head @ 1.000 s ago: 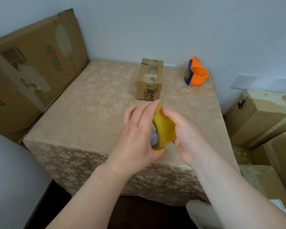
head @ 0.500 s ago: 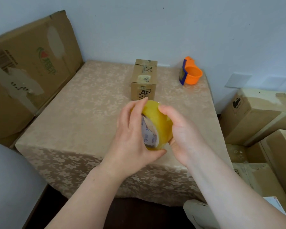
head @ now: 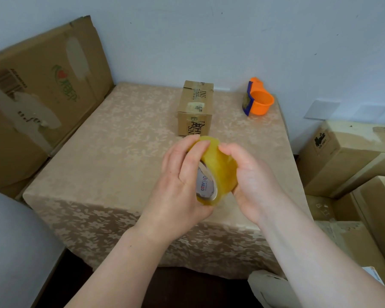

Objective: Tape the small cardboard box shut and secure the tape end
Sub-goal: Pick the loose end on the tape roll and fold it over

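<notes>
Beige tablecloth (head: 111, 152) bears a small cardboard box (head: 195, 108). Nearer, the left hand (head: 180, 181) and the right hand (head: 251, 181) both grasp a yellow tape roll (head: 220, 167).

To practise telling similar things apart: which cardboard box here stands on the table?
The small cardboard box with black lettering. It alone sits on the table; the larger boxes stand off to its sides.

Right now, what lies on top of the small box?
The small cardboard box bears tape strips and a pale label, nothing else. Its inside is hidden.
</notes>
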Demonstrator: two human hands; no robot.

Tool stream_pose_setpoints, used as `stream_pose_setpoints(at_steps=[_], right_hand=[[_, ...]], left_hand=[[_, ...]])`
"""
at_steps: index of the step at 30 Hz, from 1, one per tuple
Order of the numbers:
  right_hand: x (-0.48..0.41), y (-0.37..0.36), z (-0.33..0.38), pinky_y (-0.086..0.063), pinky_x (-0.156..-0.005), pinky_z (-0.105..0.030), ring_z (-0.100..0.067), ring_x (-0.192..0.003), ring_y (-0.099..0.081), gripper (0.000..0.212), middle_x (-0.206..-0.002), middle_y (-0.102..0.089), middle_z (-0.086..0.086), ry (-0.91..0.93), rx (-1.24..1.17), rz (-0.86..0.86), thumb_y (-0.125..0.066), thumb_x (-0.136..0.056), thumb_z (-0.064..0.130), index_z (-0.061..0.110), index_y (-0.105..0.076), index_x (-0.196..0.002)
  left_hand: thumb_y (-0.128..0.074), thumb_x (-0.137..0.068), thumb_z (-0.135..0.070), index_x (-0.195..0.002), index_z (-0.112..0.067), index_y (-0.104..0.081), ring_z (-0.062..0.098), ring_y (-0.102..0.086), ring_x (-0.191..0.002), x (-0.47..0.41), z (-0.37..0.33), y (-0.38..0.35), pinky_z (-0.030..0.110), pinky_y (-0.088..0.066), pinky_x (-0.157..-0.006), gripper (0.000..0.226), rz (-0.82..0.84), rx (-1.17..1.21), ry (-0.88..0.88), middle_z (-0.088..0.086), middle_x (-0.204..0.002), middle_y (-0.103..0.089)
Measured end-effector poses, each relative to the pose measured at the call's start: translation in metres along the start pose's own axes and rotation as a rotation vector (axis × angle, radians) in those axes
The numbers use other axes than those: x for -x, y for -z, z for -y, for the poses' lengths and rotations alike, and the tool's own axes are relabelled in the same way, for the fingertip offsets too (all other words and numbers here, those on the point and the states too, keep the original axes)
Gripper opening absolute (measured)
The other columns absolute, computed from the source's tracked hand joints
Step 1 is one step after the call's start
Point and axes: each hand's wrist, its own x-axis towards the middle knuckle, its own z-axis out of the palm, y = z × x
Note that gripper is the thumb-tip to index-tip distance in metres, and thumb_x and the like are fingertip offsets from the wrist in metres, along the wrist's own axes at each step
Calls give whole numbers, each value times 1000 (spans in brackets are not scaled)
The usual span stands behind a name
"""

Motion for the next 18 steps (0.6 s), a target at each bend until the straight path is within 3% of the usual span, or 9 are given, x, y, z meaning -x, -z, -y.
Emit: stream_pose_setpoints(at_steps=[4, 6, 9, 12, 14, 18], right_hand=[[-1, -1, -1, -43, -100, -52, -30, -112, -60, 25, -113, -68, -12, 13, 9, 10, -56, -87, 31, 16, -69, -103], [-1, 0, -2, -41, -100, -53, -30, -106, -60, 23, -106, -68, -13, 22, 28, 18, -55, -87, 30, 15, -70, -97], [0, 0, -2, -43, -87, -48, -24, -90, -56, 18, -86, -63, -6, 38, 39, 35, -53, -87, 27, 17, -68, -84], [1, 0, 0, -40, -82, -44, -22, -86, -54, 19, -82, -60, -5, 62, 52, 60, -51, -87, 25, 19, -66, -76], [1, -1, 0, -42, -86, -49, -23, -88, -54, 18, -85, -61, -6, 88, 69, 79, -54, -83, 28, 20, -67, -75], [2, -3, 0, -38, -99, -57, -24, -94, -54, 21, -94, -60, -9, 129, 116, 120, -55, -73, 35, 20, -67, -83]], left_hand=[[-84, -55, -24, -137, -21, -26, 21, -32, -133, 0, 2, 2, 23, -30, -109, 101, -11, 3, 16, -1, -142, -25], [-84, -54, -27, -138, -21, -25, 18, -30, -133, 0, 3, 2, 19, -28, -109, 102, -5, 24, 33, -1, -142, -25], [-83, -54, -29, -139, -23, -22, 14, -27, -134, 1, 4, 2, 13, -24, -109, 105, 16, 64, 64, -1, -143, -24], [-84, -52, -31, -139, -22, -23, 8, -24, -135, 0, 3, 2, 14, -22, -110, 107, 21, 102, 94, 2, -143, -27], [-86, -50, -32, -138, -23, -24, -1, -24, -133, -1, 2, 3, 18, -28, -109, 108, 12, 175, 156, 1, -141, -30], [-89, -45, -36, -137, -30, -25, 6, -34, -129, -3, 2, 6, 39, -44, -102, 112, 24, 371, 352, -10, -134, -33]])
